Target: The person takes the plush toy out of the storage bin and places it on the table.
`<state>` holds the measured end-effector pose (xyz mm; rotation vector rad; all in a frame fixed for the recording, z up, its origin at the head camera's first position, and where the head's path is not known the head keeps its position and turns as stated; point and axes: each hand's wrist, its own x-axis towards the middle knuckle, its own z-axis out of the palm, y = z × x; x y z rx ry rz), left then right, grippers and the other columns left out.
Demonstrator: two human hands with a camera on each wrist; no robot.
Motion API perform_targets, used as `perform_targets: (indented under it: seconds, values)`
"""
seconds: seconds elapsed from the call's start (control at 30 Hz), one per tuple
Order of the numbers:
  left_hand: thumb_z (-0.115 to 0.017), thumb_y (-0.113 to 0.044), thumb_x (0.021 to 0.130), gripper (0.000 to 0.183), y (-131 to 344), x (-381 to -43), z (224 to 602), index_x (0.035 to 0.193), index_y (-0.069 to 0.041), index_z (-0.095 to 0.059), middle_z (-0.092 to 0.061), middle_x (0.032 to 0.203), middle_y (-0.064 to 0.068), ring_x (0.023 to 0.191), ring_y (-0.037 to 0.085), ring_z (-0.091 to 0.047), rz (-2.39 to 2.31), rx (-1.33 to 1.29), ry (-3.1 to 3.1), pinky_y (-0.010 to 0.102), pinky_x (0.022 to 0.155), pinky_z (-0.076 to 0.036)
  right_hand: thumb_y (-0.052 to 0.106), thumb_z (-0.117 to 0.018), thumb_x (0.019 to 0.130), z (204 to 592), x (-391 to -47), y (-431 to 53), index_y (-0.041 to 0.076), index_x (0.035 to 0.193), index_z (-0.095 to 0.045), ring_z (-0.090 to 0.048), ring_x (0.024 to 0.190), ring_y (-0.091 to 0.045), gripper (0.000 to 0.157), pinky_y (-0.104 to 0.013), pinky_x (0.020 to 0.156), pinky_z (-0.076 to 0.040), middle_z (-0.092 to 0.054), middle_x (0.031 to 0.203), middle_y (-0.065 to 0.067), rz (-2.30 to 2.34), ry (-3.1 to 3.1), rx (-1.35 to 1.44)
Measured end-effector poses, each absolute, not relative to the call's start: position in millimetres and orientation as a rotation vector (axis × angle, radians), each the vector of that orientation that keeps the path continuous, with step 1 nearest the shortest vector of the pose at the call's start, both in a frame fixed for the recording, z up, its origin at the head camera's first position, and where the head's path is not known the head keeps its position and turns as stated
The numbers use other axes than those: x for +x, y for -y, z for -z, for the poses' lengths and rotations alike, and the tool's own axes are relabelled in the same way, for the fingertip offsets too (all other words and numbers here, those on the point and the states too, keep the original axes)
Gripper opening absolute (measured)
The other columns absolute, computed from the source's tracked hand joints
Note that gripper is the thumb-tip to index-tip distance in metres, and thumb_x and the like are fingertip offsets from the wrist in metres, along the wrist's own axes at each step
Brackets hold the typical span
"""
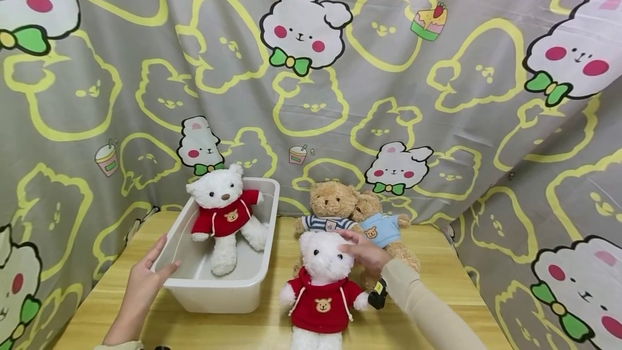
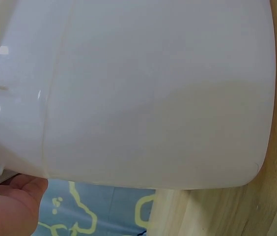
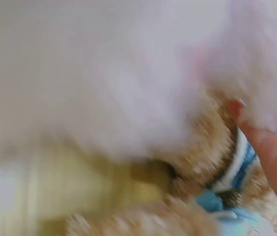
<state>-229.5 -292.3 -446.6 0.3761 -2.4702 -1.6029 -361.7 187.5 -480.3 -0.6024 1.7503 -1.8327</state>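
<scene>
A white teddy bear in a red hoodie [image 1: 322,298] is upright in front of me, and my right hand [image 1: 366,251] grips the side of its head. In the right wrist view its blurred white fur [image 3: 128,88] fills the top, with a finger of the hand [image 3: 276,157] against it. To the left, my left hand [image 1: 143,285] holds the rim of a white plastic bin [image 1: 218,284] at its near left corner. The left wrist view has that hand's curled fingers [image 2: 28,189] at the rim. Inside the bin leans a second white teddy bear in red [image 1: 228,217].
Behind the held bear, a brown teddy bear in a striped shirt [image 1: 332,204] and another in light blue [image 1: 383,229] lie side by side on the wooden table [image 1: 452,285]. A grey patterned curtain [image 1: 311,118] hangs around the back and sides.
</scene>
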Motion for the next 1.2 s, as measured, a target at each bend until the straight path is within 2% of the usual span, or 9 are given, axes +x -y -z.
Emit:
perform_targets:
  seconds: [0.07, 0.17, 0.3, 0.43, 0.6, 0.7, 0.73, 0.93, 1.2]
  values:
    - [-0.064, -0.017, 0.089, 0.076, 292, -230, 446, 0.150, -0.014, -0.019, -0.016, 0.154, 0.014, 0.132, 0.043, -0.030, 1.590, 0.378, 2.483, 0.049, 0.104, -0.032, 0.008, -0.054, 0.094, 474, -364, -194, -0.008, 0.144, -0.025, -0.050, 0.119, -0.017, 0.060, -0.029, 0.096, -0.045, -0.041, 0.142, -0.018, 1.797, -1.791, -0.642]
    - [-0.065, -0.016, 0.088, 0.077, 292, -229, 446, 0.150, -0.014, -0.019, -0.015, 0.154, 0.016, 0.131, 0.045, -0.030, 1.598, 0.374, 2.478, 0.051, 0.104, -0.032, 0.006, -0.053, 0.095, 461, -369, -203, -0.007, 0.144, -0.026, -0.039, 0.131, -0.030, 0.058, -0.028, 0.101, -0.040, -0.029, 0.149, -0.025, 1.778, -1.816, -0.679]
    - [-0.065, -0.013, 0.088, 0.078, 293, -229, 446, 0.150, -0.012, -0.018, -0.012, 0.154, 0.016, 0.132, 0.046, -0.027, 1.646, 0.368, 2.438, 0.060, 0.104, -0.027, 0.001, -0.048, 0.095, 440, -379, -205, -0.004, 0.145, -0.025, -0.023, 0.137, -0.042, 0.055, -0.044, 0.111, -0.027, -0.025, 0.150, -0.025, 1.792, -1.830, -0.671]
    - [-0.065, -0.014, 0.088, 0.077, 295, -229, 446, 0.150, -0.012, -0.019, -0.013, 0.154, 0.014, 0.132, 0.044, -0.027, 1.626, 0.367, 2.441, 0.057, 0.105, -0.028, -0.002, -0.043, 0.096, 418, -388, -195, -0.005, 0.146, -0.023, -0.022, 0.137, -0.042, 0.053, -0.055, 0.112, -0.017, -0.023, 0.150, -0.026, 1.806, -1.833, -0.720]
    - [-0.066, -0.019, 0.088, 0.077, 294, -228, 446, 0.150, -0.014, -0.021, -0.018, 0.153, 0.014, 0.132, 0.042, -0.030, 1.558, 0.365, 2.489, 0.043, 0.104, -0.034, 0.003, -0.043, 0.098, 394, -399, -174, -0.003, 0.146, -0.025, -0.023, 0.136, -0.043, 0.052, -0.060, 0.110, -0.016, -0.024, 0.150, -0.027, 1.793, -1.821, -0.856]
    - [-0.066, -0.019, 0.088, 0.077, 294, -227, 446, 0.150, -0.015, -0.020, -0.018, 0.153, 0.015, 0.132, 0.043, -0.030, 1.559, 0.367, 2.491, 0.046, 0.105, -0.033, 0.004, -0.045, 0.097, 378, -404, -156, -0.001, 0.145, -0.028, -0.029, 0.135, -0.039, 0.051, -0.061, 0.109, -0.016, -0.030, 0.149, -0.023, 1.780, -1.838, -0.910]
    - [-0.066, -0.019, 0.088, 0.078, 295, -227, 446, 0.150, -0.014, -0.020, -0.017, 0.153, 0.016, 0.132, 0.044, -0.030, 1.567, 0.368, 2.488, 0.053, 0.104, -0.031, 0.006, -0.047, 0.097, 374, -406, -149, 0.000, 0.145, -0.030, -0.032, 0.135, -0.036, 0.050, -0.061, 0.110, -0.017, -0.033, 0.148, -0.020, 1.783, -1.850, -0.916]
    - [-0.066, -0.017, 0.087, 0.079, 296, -225, 448, 0.151, -0.015, -0.019, -0.016, 0.153, 0.017, 0.131, 0.045, -0.028, 1.598, 0.381, 2.474, 0.059, 0.104, -0.028, 0.011, -0.052, 0.096, 357, -415, -109, 0.008, 0.138, -0.045, -0.044, 0.128, -0.022, 0.043, -0.048, 0.109, -0.030, -0.048, 0.140, -0.008, 1.757, -1.959, -0.904]
    - [-0.066, -0.013, 0.086, 0.078, 293, -228, 447, 0.150, -0.011, -0.021, -0.017, 0.153, 0.016, 0.134, 0.045, -0.024, 1.602, 0.357, 2.449, 0.060, 0.105, -0.026, 0.006, -0.051, 0.095, 346, -429, -62, 0.000, 0.137, -0.044, -0.042, 0.130, -0.031, 0.043, -0.040, 0.106, -0.036, -0.043, 0.142, -0.018, 1.786, -1.890, -0.899]
